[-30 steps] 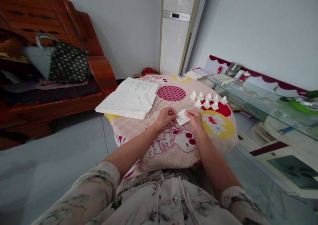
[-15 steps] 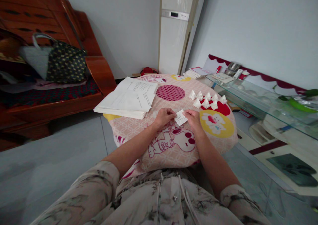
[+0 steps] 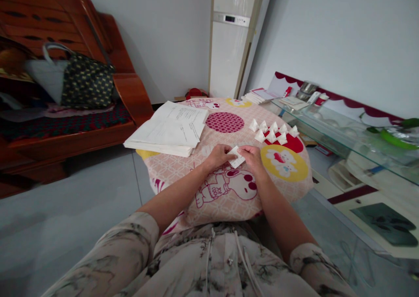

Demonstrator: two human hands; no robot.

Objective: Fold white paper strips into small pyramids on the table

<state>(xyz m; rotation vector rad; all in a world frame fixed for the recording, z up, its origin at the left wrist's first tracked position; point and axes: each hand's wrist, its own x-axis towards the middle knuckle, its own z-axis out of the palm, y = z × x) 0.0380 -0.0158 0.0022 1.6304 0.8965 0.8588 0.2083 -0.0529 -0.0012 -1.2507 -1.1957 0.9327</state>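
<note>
A small white slip of paper [image 3: 236,157] is pinched between my left hand [image 3: 218,155] and my right hand [image 3: 251,156], just above a pink cartoon-print cloth [image 3: 229,188] that covers a round table. Both hands have their fingers curled on the slip, which looks partly folded. Several small folded white paper pieces [image 3: 273,133] lie in a cluster on the cloth, beyond my right hand.
A stack of printed paper sheets [image 3: 170,130] lies at the table's far left. A wooden bench [image 3: 65,70] with a dark patterned bag [image 3: 85,82] stands on the left. A glass-topped cabinet [image 3: 347,135] runs along the right. A tall white air conditioner [image 3: 231,39] stands behind.
My hands have drawn closer together and the paper slip looks smaller, folded further between my fingers.
</note>
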